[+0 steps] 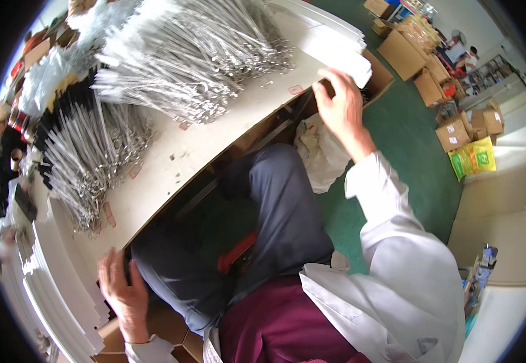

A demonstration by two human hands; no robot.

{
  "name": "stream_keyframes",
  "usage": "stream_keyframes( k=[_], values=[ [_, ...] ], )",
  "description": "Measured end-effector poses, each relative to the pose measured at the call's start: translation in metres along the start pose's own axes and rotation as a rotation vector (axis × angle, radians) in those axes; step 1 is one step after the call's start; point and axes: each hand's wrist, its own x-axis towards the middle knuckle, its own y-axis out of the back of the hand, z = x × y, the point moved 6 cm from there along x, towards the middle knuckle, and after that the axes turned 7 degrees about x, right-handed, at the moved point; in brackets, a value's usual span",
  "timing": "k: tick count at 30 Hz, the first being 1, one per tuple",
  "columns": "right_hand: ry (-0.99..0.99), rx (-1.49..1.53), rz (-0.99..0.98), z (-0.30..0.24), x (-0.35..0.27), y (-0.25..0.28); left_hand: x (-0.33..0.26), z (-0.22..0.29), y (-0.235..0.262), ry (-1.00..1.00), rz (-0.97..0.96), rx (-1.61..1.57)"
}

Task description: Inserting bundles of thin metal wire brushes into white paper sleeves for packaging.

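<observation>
My left hand (pixel 125 296) is at the table's near left edge, beside a stack of long white strips (pixel 48 272). Its fingers are slightly blurred and apart from the thumb, with nothing seen in them. At the table's right end, my right hand (pixel 345 112) is raised near a stack of white sheets (pixel 329 45). A gap shows between its thumb and bent fingers, and I see nothing held there. Thin silvery cords with small metal ends lie on the table in a large pile (pixel 178 66) and a smaller pile (pixel 90 151).
The pale table (pixel 172 157) curves around my legs. A white sack (pixel 320 151) hangs or stands under its edge. An open cardboard box (pixel 184 345) is at lower left. Several cartons (pixel 402 54) and a yellow-green bag (pixel 473 158) stand across the green floor. Another person (pixel 471 58) is far off.
</observation>
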Motion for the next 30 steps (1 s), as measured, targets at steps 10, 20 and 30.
stream_keyframes(
  k=[10,20,30],
  values=[
    [-0.219,-0.617,-0.224,0.154,0.049,0.032,0.039,0.043,-0.062,-0.048,-0.006,-0.052],
    [-0.022,-0.710,-0.177,0.166,0.054,0.025,0.052,0.029,-0.099,-0.126,0.141,-0.004],
    [0.083,-0.674,-0.162,0.126,0.032,0.045,0.046,0.024,-0.108,-0.142,0.219,-0.009]
  ],
)
